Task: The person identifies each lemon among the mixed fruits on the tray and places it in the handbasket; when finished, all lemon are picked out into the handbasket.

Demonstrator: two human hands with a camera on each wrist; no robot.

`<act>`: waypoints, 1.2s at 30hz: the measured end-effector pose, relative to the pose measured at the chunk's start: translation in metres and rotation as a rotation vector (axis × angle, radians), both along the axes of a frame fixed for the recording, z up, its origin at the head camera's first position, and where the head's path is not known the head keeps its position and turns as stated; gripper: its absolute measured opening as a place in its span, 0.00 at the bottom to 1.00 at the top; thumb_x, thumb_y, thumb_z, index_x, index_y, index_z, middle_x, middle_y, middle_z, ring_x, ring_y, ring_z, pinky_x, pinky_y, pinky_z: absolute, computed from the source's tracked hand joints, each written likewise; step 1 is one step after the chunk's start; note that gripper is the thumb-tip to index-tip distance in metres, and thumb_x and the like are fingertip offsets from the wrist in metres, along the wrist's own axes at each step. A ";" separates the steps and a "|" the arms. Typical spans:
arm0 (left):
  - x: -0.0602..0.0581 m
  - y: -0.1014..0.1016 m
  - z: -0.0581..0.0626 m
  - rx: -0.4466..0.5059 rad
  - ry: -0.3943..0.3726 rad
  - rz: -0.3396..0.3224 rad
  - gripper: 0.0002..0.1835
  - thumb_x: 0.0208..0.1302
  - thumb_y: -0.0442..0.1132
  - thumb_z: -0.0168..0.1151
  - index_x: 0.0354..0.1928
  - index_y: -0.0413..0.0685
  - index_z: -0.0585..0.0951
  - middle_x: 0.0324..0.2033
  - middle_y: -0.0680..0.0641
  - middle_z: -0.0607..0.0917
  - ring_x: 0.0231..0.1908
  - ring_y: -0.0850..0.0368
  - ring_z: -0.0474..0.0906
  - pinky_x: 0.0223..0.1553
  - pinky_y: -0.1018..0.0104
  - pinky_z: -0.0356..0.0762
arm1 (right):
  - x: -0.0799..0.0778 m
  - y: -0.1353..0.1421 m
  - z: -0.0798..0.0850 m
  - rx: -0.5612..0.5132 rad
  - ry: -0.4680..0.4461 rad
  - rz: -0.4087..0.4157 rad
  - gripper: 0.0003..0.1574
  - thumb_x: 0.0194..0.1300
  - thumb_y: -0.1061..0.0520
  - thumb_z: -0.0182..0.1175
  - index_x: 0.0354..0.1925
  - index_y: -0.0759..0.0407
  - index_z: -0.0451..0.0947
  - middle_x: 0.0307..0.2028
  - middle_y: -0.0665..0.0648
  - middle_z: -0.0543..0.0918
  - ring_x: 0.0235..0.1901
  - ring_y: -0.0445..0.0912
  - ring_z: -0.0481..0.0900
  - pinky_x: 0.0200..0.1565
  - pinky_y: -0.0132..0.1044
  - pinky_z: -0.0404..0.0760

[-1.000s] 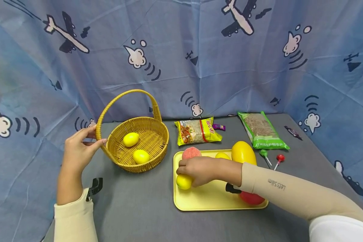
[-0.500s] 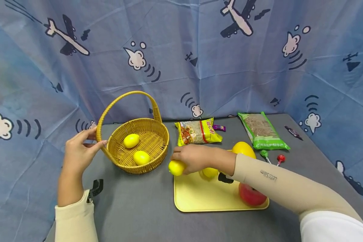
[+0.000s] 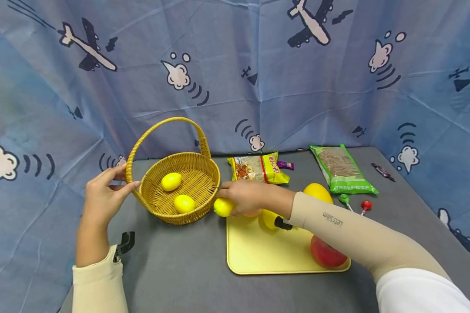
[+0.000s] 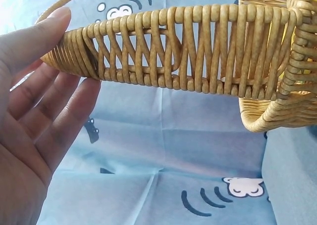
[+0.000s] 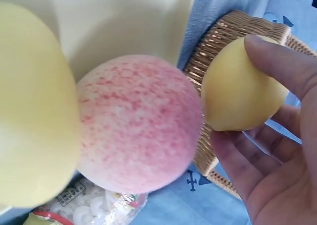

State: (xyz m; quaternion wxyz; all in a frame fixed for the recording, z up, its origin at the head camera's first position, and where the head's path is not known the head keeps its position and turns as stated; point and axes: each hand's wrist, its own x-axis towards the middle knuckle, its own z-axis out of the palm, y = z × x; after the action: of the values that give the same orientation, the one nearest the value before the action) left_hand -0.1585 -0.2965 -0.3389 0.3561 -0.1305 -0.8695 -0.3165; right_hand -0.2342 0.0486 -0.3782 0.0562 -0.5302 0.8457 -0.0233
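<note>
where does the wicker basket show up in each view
Head: wicker basket left of centre, the left hand holding its handle.
Left wrist: handle across the upper half, the rest cut off at the right edge.
Right wrist: right side, partly behind the lemon.
Shared landmark: blue printed curtain.

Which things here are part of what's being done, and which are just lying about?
Part of the job, it seems:
basket, its handle gripped by the left hand
lemon held in the right hand
two lemons in the basket
yellow tray and its fruit, perhaps

Apparently just lying about:
yellow bag
green bag
green lollipop and red lollipop
small purple packet
dark wrapper
</note>
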 end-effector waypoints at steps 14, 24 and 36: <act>0.002 0.000 0.000 -0.001 -0.007 -0.003 0.30 0.38 0.30 0.73 0.50 0.48 0.78 0.34 0.48 0.82 0.35 0.70 0.73 0.31 0.88 0.72 | 0.003 -0.006 -0.018 0.001 0.025 0.041 0.35 0.45 0.45 0.67 0.52 0.53 0.71 0.40 0.49 0.69 0.33 0.40 0.69 0.39 0.33 0.74; -0.004 0.000 0.002 -0.004 0.000 -0.008 0.30 0.39 0.30 0.72 0.51 0.49 0.78 0.33 0.48 0.82 0.35 0.70 0.73 0.31 0.87 0.72 | -0.003 -0.014 -0.020 -0.030 0.019 0.018 0.35 0.45 0.45 0.66 0.52 0.51 0.71 0.45 0.48 0.71 0.36 0.40 0.70 0.41 0.32 0.74; -0.002 0.000 0.000 0.007 -0.007 -0.007 0.30 0.39 0.30 0.73 0.50 0.49 0.79 0.33 0.48 0.82 0.35 0.70 0.73 0.31 0.87 0.72 | -0.010 -0.022 0.022 -0.105 -0.026 0.012 0.35 0.46 0.39 0.65 0.51 0.49 0.72 0.41 0.45 0.71 0.38 0.39 0.69 0.44 0.30 0.72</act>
State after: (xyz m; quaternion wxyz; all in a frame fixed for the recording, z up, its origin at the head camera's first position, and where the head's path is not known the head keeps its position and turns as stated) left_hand -0.1600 -0.2964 -0.3390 0.3523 -0.1310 -0.8691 -0.3215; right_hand -0.2442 0.0267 -0.3564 0.0394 -0.5372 0.8393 -0.0742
